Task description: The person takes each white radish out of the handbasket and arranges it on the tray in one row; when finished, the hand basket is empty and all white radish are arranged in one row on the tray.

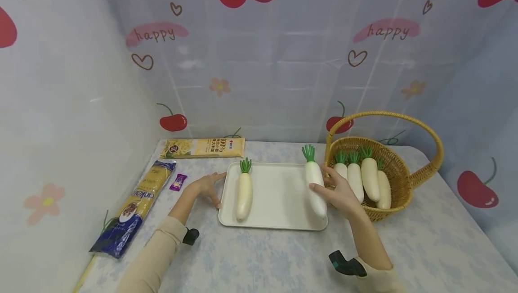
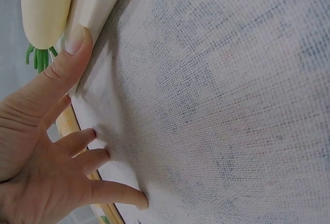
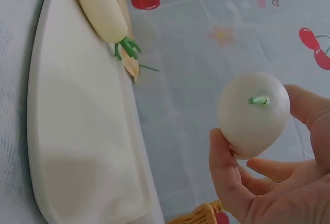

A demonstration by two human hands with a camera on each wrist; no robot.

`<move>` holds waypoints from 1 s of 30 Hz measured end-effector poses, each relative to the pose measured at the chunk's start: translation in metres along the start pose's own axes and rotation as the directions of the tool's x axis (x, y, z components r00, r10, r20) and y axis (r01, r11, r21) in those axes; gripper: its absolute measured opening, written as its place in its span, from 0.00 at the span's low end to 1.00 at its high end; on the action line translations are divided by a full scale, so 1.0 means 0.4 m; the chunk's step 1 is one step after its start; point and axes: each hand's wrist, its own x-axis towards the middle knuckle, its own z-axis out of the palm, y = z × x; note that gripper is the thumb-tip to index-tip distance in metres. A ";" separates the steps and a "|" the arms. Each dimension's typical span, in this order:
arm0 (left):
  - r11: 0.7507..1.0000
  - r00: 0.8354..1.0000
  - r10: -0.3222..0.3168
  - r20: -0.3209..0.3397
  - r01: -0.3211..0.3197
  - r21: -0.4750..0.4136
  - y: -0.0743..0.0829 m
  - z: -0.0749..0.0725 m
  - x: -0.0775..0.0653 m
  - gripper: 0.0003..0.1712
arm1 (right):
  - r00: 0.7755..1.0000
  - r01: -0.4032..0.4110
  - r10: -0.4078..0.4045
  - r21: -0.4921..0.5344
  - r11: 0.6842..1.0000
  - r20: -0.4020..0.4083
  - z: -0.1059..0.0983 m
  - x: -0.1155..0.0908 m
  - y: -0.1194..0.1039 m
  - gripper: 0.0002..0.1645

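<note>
My right hand [image 1: 340, 191] grips a white radish [image 1: 314, 185] with a green leafy top, over the right end of a white rectangular tray [image 1: 279, 198]. In the right wrist view this radish [image 3: 252, 121] shows end-on between thumb and fingers. A second, creamier radish [image 1: 244, 196] lies lengthwise on the tray's left part, leaves toward the back. My left hand [image 1: 205, 188] is at the tray's left edge with its fingers spread. In the left wrist view the thumb [image 2: 77, 46] rests against the tray's side, and the other fingertips reach down to the tablecloth.
A wicker basket [image 1: 398, 194] with a tall handle stands right of the tray, holding several radishes [image 1: 369, 178]. A yellow pasta packet [image 1: 206, 147] lies at the back. On the left are a blue-and-gold pasta bag [image 1: 133, 207] and a small purple wrapped candy [image 1: 178, 182].
</note>
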 end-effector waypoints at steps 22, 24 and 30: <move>1.000 1.000 0.006 -0.001 -0.006 0.011 0.002 -0.004 0.001 0.66 | 1.000 0.003 -0.008 0.171 0.985 0.029 0.168 0.113 -0.001 0.46; 1.000 1.000 0.009 -0.002 -0.009 0.009 0.001 -0.003 0.002 0.66 | 1.000 0.002 -0.007 0.177 0.984 0.025 0.181 0.121 -0.001 0.46; 1.000 1.000 0.009 0.000 -0.009 -0.001 0.000 -0.001 0.005 0.67 | 1.000 -0.023 0.022 0.177 0.984 0.012 0.218 0.153 0.014 0.45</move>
